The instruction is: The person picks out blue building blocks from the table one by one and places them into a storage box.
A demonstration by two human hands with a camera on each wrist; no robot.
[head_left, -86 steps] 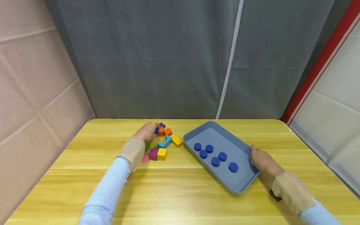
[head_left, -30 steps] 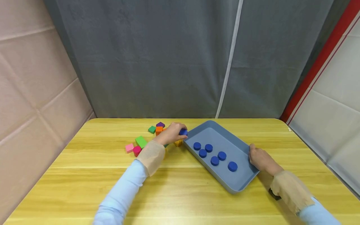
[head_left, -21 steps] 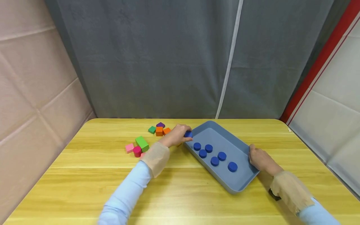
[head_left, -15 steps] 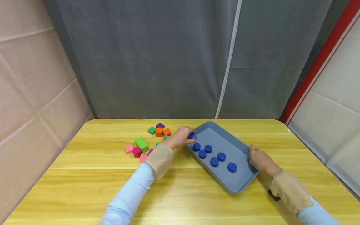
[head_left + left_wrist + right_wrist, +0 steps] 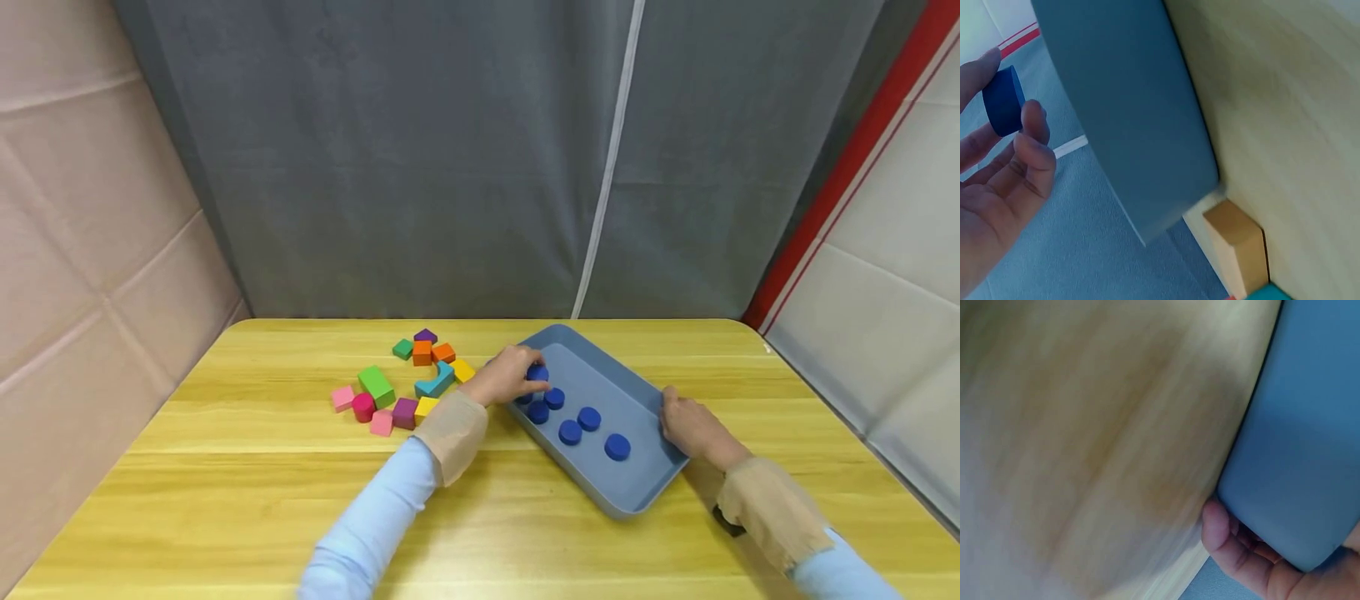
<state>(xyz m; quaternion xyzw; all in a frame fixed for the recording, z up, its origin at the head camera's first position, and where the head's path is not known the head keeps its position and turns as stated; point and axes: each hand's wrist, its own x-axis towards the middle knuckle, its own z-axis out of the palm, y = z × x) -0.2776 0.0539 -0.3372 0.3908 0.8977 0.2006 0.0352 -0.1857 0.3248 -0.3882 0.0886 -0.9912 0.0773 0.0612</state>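
My left hand [image 5: 507, 378] pinches a blue round block [image 5: 1002, 101] between thumb and fingers, over the left part of the grey-blue tray [image 5: 604, 377]. Several more blue round blocks [image 5: 617, 447] lie flat inside the tray; one of them is partly covered by the left hand. At the tray's right end, my right hand [image 5: 697, 427] grips the rim, with its fingers curled at the corner of the tray wall [image 5: 1297, 506] in the right wrist view.
Left of the tray, loose coloured blocks lie on the wooden table [image 5: 225, 500]: a green block [image 5: 377, 385], a teal arch [image 5: 437, 381], an orange cube [image 5: 422, 353], a purple cube [image 5: 405, 412], pink and yellow ones. A grey curtain [image 5: 420, 167] hangs behind.
The left hand took a blue round block from beside the orange blocks and carried it right, over the tray's rim and above its inside. The right hand stays on the tray.
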